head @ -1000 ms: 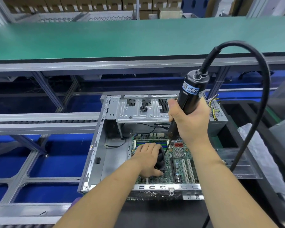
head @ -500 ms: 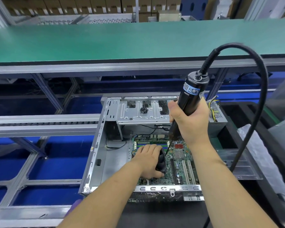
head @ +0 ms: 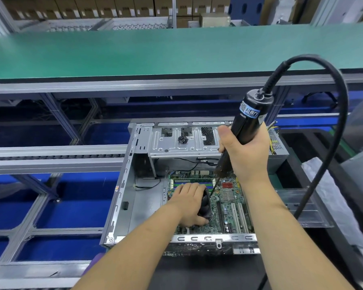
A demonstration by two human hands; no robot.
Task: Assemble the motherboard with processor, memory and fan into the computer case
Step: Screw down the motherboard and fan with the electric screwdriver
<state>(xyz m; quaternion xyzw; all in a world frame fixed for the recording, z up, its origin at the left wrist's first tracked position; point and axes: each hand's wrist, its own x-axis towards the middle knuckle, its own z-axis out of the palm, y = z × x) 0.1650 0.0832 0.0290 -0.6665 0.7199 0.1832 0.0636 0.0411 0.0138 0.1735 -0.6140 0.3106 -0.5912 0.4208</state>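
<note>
Green belt [head: 134, 49] of one conveyor spans the far side; cardboard boxes [head: 105, 7] are stacked beyond it. One open metal computer case [head: 122, 185] lies on its side on the near line, its drive cage [head: 176, 141] at the far end. One green motherboard [head: 228, 208] sits flat inside the case, right of centre, with two white slots and one black slot near its near edge and coloured memory slots [head: 193, 182] at the far edge. One black fan [head: 205, 206] rests on the board. Left hand [head: 189, 204] lies over the fan, fingers curled round its frame and holding it. Right hand [head: 245, 151] grips one black electric screwdriver [head: 249, 120] upright, fingers wrapped round the barrel; its thin bit [head: 213, 188] points down at the board just beside the fan's far right corner. One thick black cable [head: 331, 122] loops from the tool's top to the right
</note>
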